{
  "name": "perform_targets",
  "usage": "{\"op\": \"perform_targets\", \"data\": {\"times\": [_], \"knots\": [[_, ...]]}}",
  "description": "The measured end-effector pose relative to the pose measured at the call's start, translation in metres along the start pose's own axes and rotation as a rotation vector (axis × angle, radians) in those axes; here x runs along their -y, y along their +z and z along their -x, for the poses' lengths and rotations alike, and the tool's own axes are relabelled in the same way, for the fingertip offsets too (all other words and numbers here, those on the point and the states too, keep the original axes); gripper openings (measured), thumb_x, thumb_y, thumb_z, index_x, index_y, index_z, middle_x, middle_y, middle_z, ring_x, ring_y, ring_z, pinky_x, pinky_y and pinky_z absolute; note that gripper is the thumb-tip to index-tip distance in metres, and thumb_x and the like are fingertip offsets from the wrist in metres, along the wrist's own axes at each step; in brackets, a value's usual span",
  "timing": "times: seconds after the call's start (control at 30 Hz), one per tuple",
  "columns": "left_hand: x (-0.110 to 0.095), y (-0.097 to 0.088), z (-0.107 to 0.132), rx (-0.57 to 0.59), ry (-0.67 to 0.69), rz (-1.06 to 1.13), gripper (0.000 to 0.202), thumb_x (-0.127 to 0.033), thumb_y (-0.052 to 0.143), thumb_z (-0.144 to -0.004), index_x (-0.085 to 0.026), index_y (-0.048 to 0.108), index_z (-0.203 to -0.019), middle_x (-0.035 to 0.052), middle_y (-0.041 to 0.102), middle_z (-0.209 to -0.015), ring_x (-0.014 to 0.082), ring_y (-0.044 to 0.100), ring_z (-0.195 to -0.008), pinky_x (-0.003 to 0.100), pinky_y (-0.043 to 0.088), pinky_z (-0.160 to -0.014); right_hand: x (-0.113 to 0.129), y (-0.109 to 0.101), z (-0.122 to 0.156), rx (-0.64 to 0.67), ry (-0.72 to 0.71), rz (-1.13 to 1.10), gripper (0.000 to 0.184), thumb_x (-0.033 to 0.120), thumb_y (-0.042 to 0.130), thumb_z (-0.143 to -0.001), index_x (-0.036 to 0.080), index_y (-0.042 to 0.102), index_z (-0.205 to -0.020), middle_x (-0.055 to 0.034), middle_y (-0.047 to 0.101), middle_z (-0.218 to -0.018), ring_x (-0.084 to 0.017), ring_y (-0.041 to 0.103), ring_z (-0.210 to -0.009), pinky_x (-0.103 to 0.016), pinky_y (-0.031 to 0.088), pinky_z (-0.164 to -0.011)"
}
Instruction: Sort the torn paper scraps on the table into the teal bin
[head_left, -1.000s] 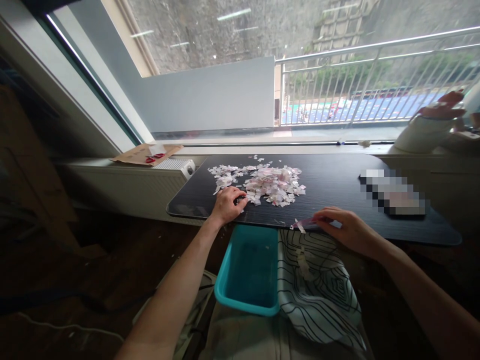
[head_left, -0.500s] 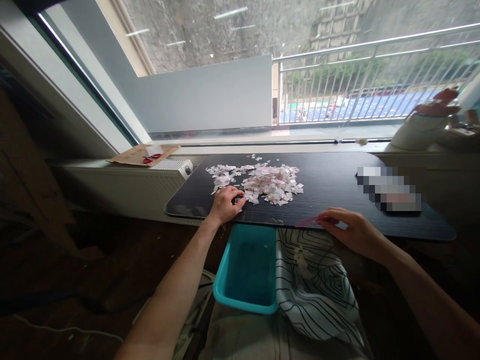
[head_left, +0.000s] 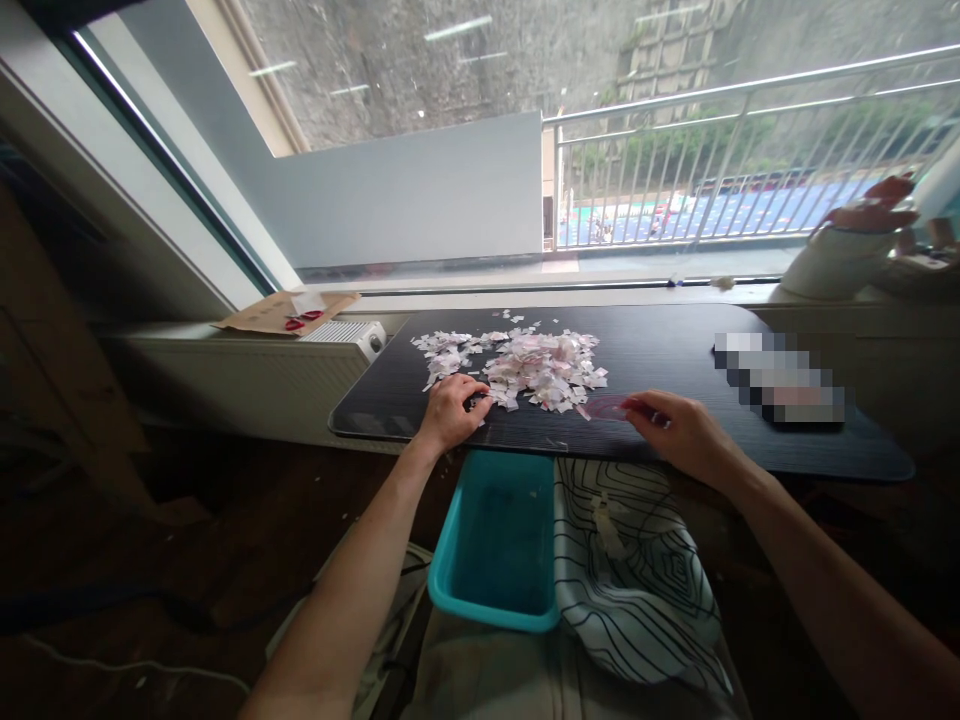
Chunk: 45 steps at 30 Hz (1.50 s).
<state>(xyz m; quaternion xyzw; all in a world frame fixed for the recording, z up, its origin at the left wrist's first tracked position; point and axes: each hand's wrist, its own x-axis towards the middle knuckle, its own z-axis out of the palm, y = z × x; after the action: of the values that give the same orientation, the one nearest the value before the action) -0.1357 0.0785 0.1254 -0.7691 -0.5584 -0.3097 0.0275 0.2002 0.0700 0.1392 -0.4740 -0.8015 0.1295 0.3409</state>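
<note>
A heap of small white and pink paper scraps (head_left: 529,365) lies on a black table (head_left: 660,350). My left hand (head_left: 450,410) rests at the heap's near left edge, fingers curled with the tips among the scraps. My right hand (head_left: 675,430) is on the table to the right of the heap, fingers pinched on a thin pink card (head_left: 606,407) whose far end points at the scraps. Below the table's front edge a teal plastic bin (head_left: 491,545) sits on my lap, beside a white cloth with black lines (head_left: 637,570).
A blurred-out object (head_left: 780,378) lies on the table's right part. Another person's hand and white sleeve (head_left: 855,250) rest on the window sill at far right. A radiator (head_left: 247,375) with cardboard (head_left: 281,310) on top stands to the left. Window and railing behind.
My right hand has moved from the table's front edge up and left toward the heap, carrying the pink card. My left hand has stayed at the heap's edge.
</note>
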Motion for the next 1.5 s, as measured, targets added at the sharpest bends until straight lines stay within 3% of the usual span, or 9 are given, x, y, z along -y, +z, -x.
{"op": "perform_targets", "data": {"times": [0.93, 1.23, 1.5], "knots": [[0.001, 0.0, 0.0, 0.003, -0.002, -0.022, 0.015, -0.032, 0.057, -0.082, -0.022, 0.068, -0.087, 0.0039, 0.066, -0.094, 0.0217, 0.059, -0.093, 0.037, 0.044, -0.087, -0.005, -0.007, 0.004, -0.091, 0.07, 0.112, 0.022, 0.031, 0.053, -0.081, 0.021, 0.07, -0.089, -0.0034, 0.071, -0.073, -0.016, 0.059, -0.057, -0.027, 0.044, -0.056], [0.003, 0.002, 0.0, 0.002, -0.002, -0.022, 0.016, -0.032, 0.057, -0.082, -0.022, 0.068, -0.087, 0.004, 0.066, -0.094, 0.0219, 0.059, -0.094, 0.037, 0.043, -0.088, 0.002, -0.007, 0.009, 0.02, 0.038, 0.023, 0.02, 0.032, 0.055, -0.081, 0.021, 0.07, -0.089, -0.0025, 0.071, -0.074, -0.015, 0.059, -0.058, -0.026, 0.046, -0.055], [0.003, 0.001, 0.0, 0.0, 0.004, -0.023, 0.015, -0.032, 0.058, -0.082, -0.022, 0.068, -0.087, 0.004, 0.066, -0.093, 0.0215, 0.059, -0.093, 0.036, 0.043, -0.087, -0.001, -0.012, 0.015, 0.032, 0.069, 0.026, 0.019, 0.032, 0.055, -0.081, 0.021, 0.069, -0.089, -0.0019, 0.071, -0.074, -0.015, 0.06, -0.06, -0.026, 0.046, -0.057]]}}
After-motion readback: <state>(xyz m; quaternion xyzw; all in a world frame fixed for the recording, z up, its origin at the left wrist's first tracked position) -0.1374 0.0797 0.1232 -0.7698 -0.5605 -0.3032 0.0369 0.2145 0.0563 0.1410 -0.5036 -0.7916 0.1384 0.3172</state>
